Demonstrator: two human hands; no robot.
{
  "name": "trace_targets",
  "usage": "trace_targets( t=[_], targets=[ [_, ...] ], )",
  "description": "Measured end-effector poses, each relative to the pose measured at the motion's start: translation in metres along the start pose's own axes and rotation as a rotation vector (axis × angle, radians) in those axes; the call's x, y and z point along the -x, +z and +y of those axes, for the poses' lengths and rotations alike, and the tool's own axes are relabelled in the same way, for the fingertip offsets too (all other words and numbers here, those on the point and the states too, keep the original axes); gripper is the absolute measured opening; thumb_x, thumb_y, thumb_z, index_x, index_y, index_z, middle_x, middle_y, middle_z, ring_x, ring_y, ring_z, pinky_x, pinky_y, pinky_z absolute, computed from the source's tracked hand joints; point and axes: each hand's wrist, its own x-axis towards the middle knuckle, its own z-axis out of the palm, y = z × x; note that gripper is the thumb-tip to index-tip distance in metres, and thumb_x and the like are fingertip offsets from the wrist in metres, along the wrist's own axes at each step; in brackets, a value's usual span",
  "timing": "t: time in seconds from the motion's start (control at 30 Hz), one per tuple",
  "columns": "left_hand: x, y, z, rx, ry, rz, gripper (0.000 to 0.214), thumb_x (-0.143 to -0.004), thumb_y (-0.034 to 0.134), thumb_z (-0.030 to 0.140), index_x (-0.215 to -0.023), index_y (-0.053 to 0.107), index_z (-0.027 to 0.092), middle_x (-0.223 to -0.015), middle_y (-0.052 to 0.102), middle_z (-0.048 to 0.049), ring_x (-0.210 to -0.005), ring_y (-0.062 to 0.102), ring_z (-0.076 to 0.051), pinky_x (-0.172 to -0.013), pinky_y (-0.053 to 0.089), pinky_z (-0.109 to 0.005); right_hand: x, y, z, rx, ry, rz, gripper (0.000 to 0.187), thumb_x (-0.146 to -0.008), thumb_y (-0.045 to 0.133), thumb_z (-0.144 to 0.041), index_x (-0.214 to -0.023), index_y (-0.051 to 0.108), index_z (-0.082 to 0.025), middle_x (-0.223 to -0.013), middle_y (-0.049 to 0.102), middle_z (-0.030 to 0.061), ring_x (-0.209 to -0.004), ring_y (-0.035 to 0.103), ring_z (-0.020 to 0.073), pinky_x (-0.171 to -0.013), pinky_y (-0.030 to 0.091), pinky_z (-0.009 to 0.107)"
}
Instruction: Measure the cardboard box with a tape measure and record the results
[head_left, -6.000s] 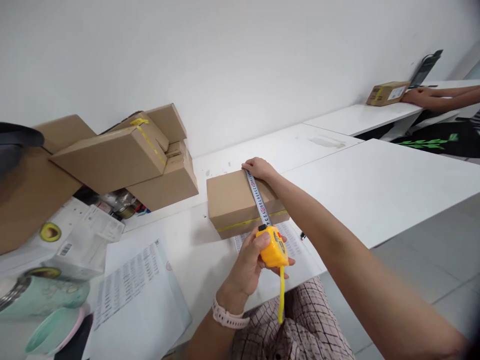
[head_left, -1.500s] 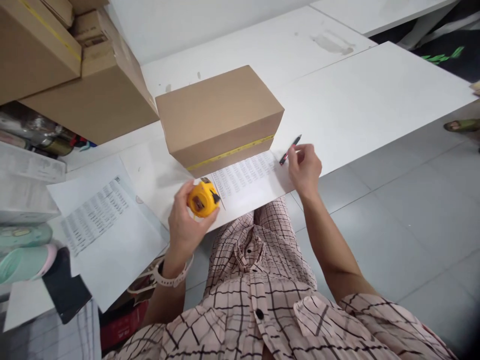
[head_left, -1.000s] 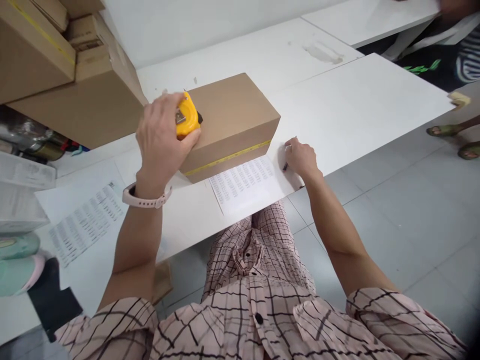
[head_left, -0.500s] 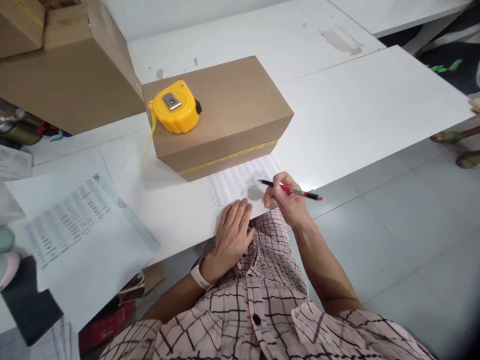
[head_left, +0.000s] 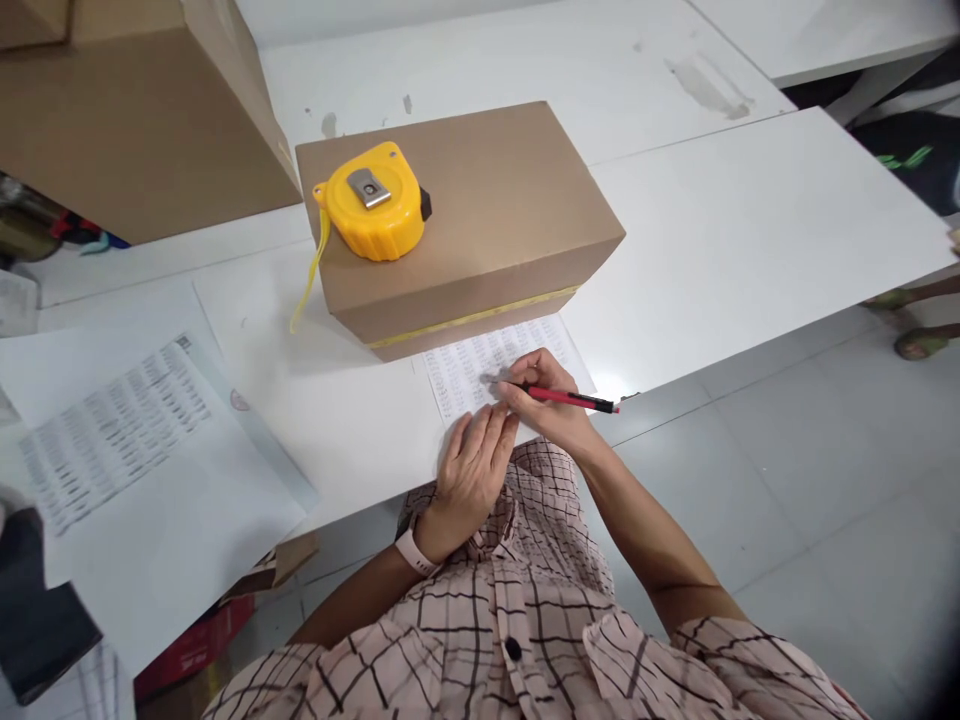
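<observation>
A brown cardboard box (head_left: 480, 200) with yellow tape along its lower edge stands on the white table (head_left: 720, 210). On its top left lies a yellow tape measure (head_left: 375, 200), its yellow strap hanging over the box side. In front of the box a printed sheet (head_left: 480, 365) of small rows lies at the table's near edge. My right hand (head_left: 551, 405) grips a red pen (head_left: 566, 398), tip down on that sheet. My left hand (head_left: 472, 470) rests flat on the sheet's lower corner, fingers stretched out, a pale watch on the wrist.
A large cardboard box (head_left: 142, 110) fills the back left. A bigger printed sheet (head_left: 142, 460) lies on the table to the left, with a dark object (head_left: 37, 610) at the lower left edge. Another white table (head_left: 817, 30) stands at the back right; grey tiled floor lies on the right.
Over the past seconds my left hand set the tape measure on the box and came down onto the sheet. My right hand picked up the pen and brought its tip onto the sheet.
</observation>
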Motion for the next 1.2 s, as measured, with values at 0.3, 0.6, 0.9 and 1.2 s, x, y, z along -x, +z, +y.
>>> trace_targets(
  t=[0.3,0.6,0.9,1.2],
  targets=[
    [-0.003,-0.003,0.002,-0.012,-0.014,0.037,0.053,-0.102,0.048,0.015,-0.155,0.042,0.015,-0.152,0.054,-0.0111,-0.140,0.053,-0.027,-0.122,0.038,-0.047,0.004,0.004,0.004,0.214,-0.098,0.194,0.036,-0.086,0.068,-0.033,-0.062,0.043,-0.024,-0.054,0.051,-0.0052,-0.050,0.044,0.0109,-0.051,0.038,0.029],
    [-0.005,-0.006,0.004,0.067,-0.040,0.045,0.055,-0.101,0.050,0.015,-0.156,0.041,0.016,-0.150,0.056,-0.0119,-0.138,0.055,-0.028,-0.120,0.040,-0.048,0.004,0.004,0.004,0.308,-0.071,0.144,0.038,-0.087,0.068,-0.035,-0.062,0.043,-0.024,-0.057,0.051,-0.0042,-0.053,0.045,0.0115,-0.052,0.038,0.030],
    [-0.011,-0.007,0.004,-0.057,0.013,0.156,0.041,-0.098,0.057,0.015,-0.138,0.060,0.009,-0.140,0.065,-0.0119,-0.129,0.063,-0.026,-0.120,0.039,-0.043,0.003,0.005,0.003,0.340,-0.124,0.132,0.036,-0.086,0.067,-0.028,-0.061,0.041,-0.024,-0.054,0.046,-0.0059,-0.052,0.042,0.0100,-0.049,0.035,0.027],
    [-0.012,-0.008,0.004,-0.122,0.020,0.167,0.039,-0.098,0.056,0.018,-0.136,0.062,0.010,-0.139,0.066,-0.0100,-0.126,0.064,-0.024,-0.118,0.040,-0.042,0.003,0.005,0.005,0.328,-0.107,0.135,0.035,-0.085,0.066,-0.026,-0.061,0.040,-0.024,-0.054,0.047,-0.0064,-0.050,0.042,0.0095,-0.049,0.035,0.027]
  ],
)
